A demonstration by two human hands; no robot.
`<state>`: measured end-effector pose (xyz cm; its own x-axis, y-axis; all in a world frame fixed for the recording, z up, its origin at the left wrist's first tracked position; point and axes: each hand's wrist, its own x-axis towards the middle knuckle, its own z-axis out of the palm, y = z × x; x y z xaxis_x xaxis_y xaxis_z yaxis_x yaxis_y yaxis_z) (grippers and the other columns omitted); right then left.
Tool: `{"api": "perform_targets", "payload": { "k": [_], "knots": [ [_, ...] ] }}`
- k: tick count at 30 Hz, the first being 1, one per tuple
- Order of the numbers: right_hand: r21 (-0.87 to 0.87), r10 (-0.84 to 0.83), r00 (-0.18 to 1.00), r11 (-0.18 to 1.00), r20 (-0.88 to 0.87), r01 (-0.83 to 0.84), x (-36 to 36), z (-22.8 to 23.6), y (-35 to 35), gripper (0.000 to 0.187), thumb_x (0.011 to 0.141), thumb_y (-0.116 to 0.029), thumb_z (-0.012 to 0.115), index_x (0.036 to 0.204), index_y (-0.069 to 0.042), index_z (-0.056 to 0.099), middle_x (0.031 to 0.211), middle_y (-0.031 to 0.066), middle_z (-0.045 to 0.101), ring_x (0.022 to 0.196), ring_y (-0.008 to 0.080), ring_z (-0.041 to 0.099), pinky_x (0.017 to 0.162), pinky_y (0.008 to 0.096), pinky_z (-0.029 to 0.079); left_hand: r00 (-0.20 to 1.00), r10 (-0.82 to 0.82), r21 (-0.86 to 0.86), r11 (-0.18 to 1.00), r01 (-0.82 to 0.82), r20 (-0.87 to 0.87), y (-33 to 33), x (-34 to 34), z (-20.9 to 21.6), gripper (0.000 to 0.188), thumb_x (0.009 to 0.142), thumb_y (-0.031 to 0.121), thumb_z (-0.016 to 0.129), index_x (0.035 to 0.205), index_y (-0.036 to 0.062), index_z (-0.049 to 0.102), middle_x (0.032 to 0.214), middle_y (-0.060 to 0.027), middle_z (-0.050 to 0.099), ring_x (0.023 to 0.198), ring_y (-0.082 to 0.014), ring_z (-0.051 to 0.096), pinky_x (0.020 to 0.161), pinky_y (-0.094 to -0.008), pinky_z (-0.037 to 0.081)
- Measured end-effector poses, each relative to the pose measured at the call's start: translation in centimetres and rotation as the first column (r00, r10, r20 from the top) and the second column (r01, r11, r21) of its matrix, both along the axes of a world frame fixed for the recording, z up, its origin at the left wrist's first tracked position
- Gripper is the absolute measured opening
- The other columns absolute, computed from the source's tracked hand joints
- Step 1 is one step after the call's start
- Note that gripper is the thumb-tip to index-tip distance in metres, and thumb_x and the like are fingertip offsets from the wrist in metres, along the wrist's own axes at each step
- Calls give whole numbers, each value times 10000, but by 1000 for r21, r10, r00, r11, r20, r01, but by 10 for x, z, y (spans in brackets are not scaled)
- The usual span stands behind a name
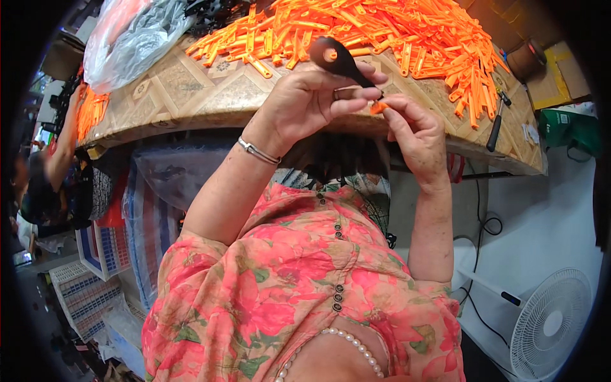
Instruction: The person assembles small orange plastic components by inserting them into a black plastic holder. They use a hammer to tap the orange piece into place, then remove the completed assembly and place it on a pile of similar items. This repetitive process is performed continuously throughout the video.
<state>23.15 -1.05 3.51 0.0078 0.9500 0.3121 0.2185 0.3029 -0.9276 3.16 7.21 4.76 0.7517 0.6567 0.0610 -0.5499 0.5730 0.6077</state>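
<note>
My left hand (pixel 298 103) is raised over the table's near edge, its fingers closed on a black plastic handle (pixel 344 62). The handle is broad and rounded at its upper end, with a hole through it, and narrows toward my right hand. At the narrow end, the thumb and fingers of my right hand (pixel 418 135) pinch a small orange plastic piece (pixel 379 107). The two pieces meet or nearly meet there; whether they are joined I cannot tell. Beyond my hands a large heap of long, slim orange plastic pieces (pixel 363 28) covers the back of the table.
A hammer (pixel 494 130) lies at the patterned table's (pixel 219 95) right end, near a brown spool (pixel 527 60) and a green bag (pixel 568 132). A clear plastic bag (pixel 127 48) sits back left. Another person's arm (pixel 65 137) reaches in there. A white fan (pixel 552 323) stands lower right.
</note>
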Motion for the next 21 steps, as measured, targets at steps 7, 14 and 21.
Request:
{"api": "perform_targets", "payload": {
  "k": [7,14,21],
  "knots": [
    [-165,378,926,913,-2,-373,42,17,-25,98,904,-69,607,912,17,654,828,1,634,687,52,545,630,212,451,933,-337,446,821,356,-125,-1,-28,-5,1051,809,692,566,1339,-199,393,1366,-386,444,1064,-294,667,731,-281,574],
    [-164,359,913,930,195,-330,43,18,-34,103,895,-54,592,911,32,647,803,26,622,750,74,595,708,237,494,574,609,783,130,608,-547,-43,1,31,292,856,113,669,1129,11,646,885,-162,706,773,-268,691,731,-351,536],
    [-197,277,955,947,109,-253,30,19,-42,100,896,-23,599,976,2,654,804,25,629,755,78,596,713,230,496,715,286,684,638,355,-638,-65,21,-7,144,904,38,614,1033,1,668,795,-40,675,697,-116,639,651,-265,521]
  ]
}}
